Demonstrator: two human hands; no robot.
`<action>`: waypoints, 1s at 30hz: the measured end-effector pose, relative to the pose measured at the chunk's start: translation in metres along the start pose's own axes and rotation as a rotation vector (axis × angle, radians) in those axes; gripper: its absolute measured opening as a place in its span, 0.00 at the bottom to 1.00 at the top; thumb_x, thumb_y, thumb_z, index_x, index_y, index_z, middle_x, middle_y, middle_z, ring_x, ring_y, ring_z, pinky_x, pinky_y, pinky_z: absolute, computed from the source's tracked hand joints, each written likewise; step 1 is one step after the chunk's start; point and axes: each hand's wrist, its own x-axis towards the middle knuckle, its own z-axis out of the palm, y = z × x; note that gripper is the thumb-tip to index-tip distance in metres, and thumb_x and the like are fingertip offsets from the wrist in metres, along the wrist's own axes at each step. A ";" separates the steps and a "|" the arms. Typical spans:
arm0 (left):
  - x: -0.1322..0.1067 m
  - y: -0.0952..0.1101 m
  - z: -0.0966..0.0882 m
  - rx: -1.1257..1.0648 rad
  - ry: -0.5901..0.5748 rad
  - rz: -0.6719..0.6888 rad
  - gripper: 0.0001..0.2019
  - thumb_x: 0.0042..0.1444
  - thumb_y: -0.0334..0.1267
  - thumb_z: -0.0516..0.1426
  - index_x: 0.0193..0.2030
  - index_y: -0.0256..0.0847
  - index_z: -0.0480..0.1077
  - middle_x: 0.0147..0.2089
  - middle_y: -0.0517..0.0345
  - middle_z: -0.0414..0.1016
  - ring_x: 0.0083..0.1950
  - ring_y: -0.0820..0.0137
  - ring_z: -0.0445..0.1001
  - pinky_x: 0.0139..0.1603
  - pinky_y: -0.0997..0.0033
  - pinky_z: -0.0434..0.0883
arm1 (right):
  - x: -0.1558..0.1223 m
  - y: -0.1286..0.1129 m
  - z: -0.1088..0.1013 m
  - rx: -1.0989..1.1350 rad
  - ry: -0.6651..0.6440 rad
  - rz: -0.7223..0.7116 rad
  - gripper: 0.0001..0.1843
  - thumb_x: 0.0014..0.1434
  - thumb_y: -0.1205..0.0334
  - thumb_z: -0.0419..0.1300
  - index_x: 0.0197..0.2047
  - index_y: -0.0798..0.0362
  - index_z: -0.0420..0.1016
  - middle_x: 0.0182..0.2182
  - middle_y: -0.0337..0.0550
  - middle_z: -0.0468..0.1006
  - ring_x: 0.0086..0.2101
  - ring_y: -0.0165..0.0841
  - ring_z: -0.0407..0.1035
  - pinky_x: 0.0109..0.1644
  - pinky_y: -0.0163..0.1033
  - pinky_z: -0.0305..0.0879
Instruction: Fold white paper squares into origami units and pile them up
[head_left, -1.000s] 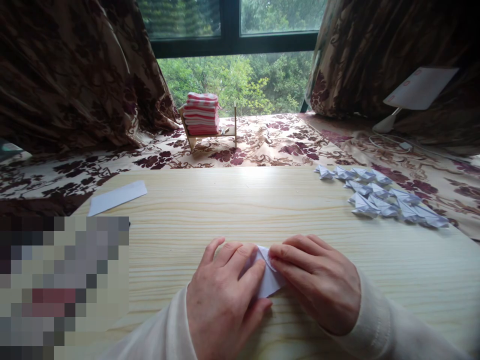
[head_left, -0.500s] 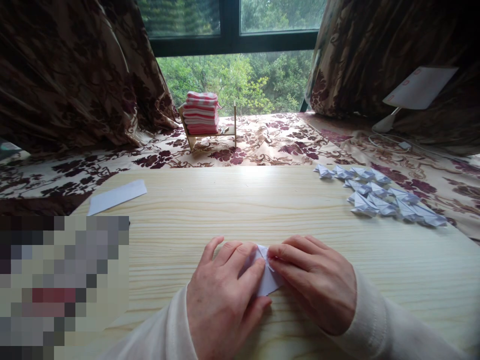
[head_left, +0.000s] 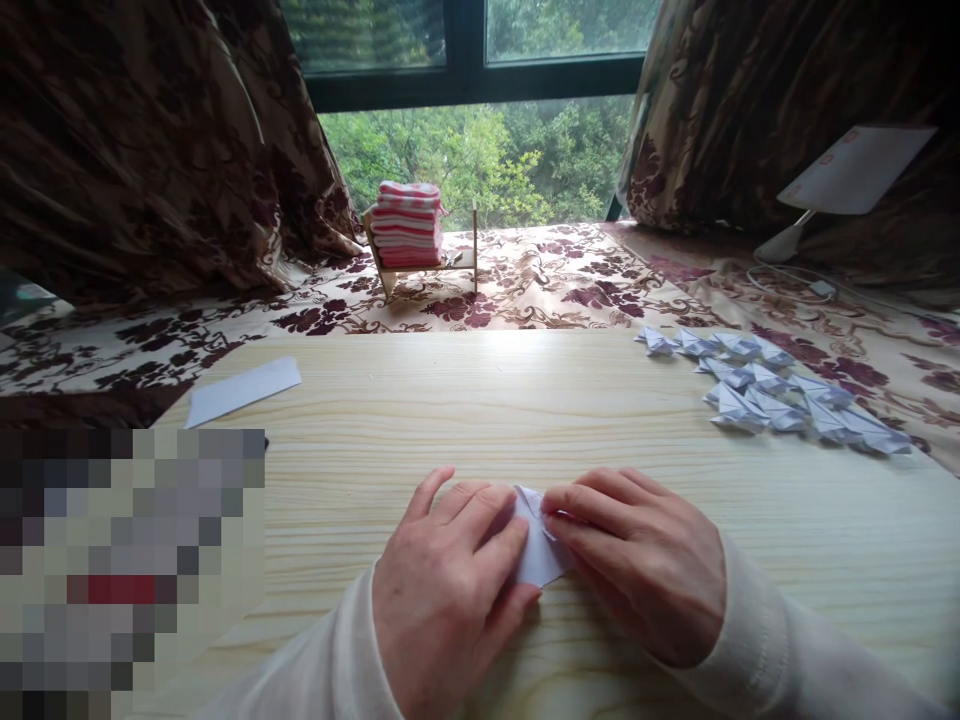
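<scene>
A small piece of folded white paper (head_left: 541,560) lies on the wooden table in front of me, partly covered by both hands. My left hand (head_left: 459,575) bends over its left side, fingers on the upper part and thumb at the lower edge. My right hand (head_left: 637,550) has its fingertips drawn together on the paper's upper right side, by a folded flap. The fingertips of the two hands are close together, and the paper's outer parts are hidden beneath them.
Several folded white paper pieces (head_left: 776,390) sit in rows at the table's far right. A flat paper strip (head_left: 244,390) lies far left; a blurred patch covers the near left. Beyond the table (head_left: 420,400) stand a small rack with folded pink-white cloths (head_left: 407,228) and a lamp (head_left: 859,170).
The view has shifted slightly. Both hands stay on the folded paper in nearly the same pose, the right fingertips a touch farther right.
</scene>
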 end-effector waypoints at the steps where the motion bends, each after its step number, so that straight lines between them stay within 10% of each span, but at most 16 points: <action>1: 0.000 0.000 0.000 0.005 -0.002 -0.002 0.12 0.58 0.39 0.50 0.45 0.41 0.70 0.48 0.53 0.72 0.50 0.63 0.67 0.58 0.53 0.55 | 0.000 0.000 -0.001 -0.003 0.002 0.001 0.16 0.62 0.70 0.46 0.31 0.56 0.74 0.31 0.45 0.76 0.32 0.33 0.64 0.34 0.39 0.57; 30: 0.000 0.001 0.003 0.040 0.018 -0.007 0.12 0.57 0.38 0.50 0.45 0.42 0.70 0.48 0.52 0.73 0.49 0.62 0.68 0.57 0.50 0.56 | -0.001 0.000 -0.004 -0.013 -0.068 0.005 0.13 0.60 0.70 0.49 0.32 0.56 0.74 0.33 0.45 0.76 0.33 0.33 0.65 0.36 0.39 0.59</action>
